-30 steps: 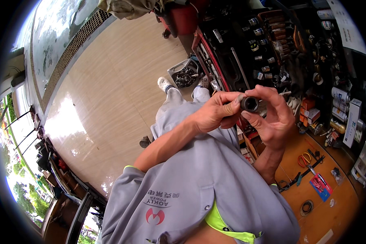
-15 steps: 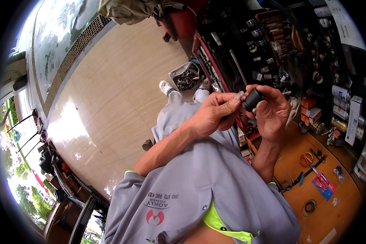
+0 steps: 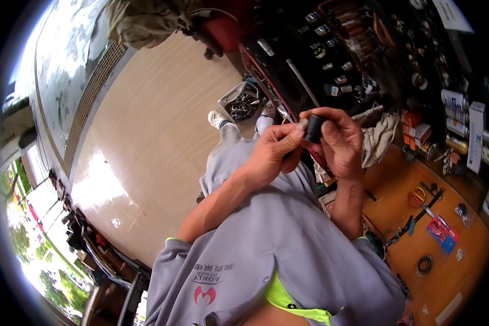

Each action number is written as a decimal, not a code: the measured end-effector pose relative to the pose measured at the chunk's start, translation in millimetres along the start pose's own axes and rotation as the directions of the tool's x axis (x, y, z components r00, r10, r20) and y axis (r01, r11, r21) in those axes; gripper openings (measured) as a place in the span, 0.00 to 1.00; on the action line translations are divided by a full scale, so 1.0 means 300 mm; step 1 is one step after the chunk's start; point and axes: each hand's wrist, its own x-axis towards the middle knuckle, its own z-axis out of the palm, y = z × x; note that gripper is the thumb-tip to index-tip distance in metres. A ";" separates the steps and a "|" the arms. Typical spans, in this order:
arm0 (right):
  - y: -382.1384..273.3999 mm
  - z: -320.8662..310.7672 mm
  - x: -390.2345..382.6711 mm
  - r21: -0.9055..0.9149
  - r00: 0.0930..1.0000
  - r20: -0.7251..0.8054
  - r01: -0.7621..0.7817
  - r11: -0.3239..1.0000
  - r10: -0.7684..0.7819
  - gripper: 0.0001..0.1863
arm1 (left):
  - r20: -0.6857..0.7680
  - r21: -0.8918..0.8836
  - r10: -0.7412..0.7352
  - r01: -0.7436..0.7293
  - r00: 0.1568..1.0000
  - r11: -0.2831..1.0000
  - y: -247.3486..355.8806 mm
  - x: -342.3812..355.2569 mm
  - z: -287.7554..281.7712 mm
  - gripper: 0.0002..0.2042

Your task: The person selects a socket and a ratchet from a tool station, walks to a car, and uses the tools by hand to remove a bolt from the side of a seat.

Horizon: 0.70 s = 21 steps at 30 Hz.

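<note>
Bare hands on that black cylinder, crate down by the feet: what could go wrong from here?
1. Drop: the black cylinder sits at the fingertips of the left hand and right hand, so it could slip out.
2. Loss: if it fell into the crate, it might be hard to spot among the dark parts.
3. Trip: the crate is on the floor close to the shoes; a careless step could catch it.

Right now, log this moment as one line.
right hand: grips dark cylinder | left hand: against its left side, grip unclear | nearby: pale cloth, scissors
</note>
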 end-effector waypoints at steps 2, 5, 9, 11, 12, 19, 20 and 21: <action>0.014 -0.025 -0.006 -0.019 0.999 -0.018 -0.049 0.999 0.048 0.15 | -0.011 -0.001 -0.035 0.035 0.999 0.999 -0.026 0.019 -0.027 0.19; 0.065 -0.084 -0.018 -0.026 0.987 -0.088 -0.140 0.990 0.137 0.18 | -0.082 0.052 -0.091 0.096 0.992 0.994 -0.058 0.055 -0.050 0.20; 0.139 -0.204 -0.007 -0.181 0.951 -0.304 -0.115 0.977 0.055 0.14 | -0.324 0.347 -0.161 0.275 0.932 0.897 -0.082 0.120 -0.054 0.17; 0.149 -0.285 0.004 -0.219 0.862 -0.506 -0.161 0.962 0.029 0.14 | -0.346 0.315 -0.229 0.343 0.910 0.885 -0.100 0.130 -0.120 0.15; 0.160 -0.343 0.010 -0.325 0.821 -0.570 -0.186 0.927 -0.035 0.15 | -0.367 0.288 -0.242 0.357 0.898 0.889 -0.113 0.128 -0.157 0.15; 0.167 -0.654 0.092 -0.695 0.620 -0.680 -0.372 0.615 -0.393 0.19 | -0.659 0.368 -0.088 0.423 0.747 0.828 -0.121 0.094 -0.442 0.15; 0.171 -0.673 0.107 -0.691 0.624 -0.688 -0.408 0.597 -0.370 0.19 | -0.706 0.368 -0.075 0.455 0.704 0.811 -0.118 0.082 -0.471 0.15; 0.176 -0.688 0.123 -0.686 0.628 -0.696 -0.441 0.579 -0.347 0.19 | -0.751 0.367 -0.057 0.487 0.658 0.793 -0.112 0.067 -0.495 0.15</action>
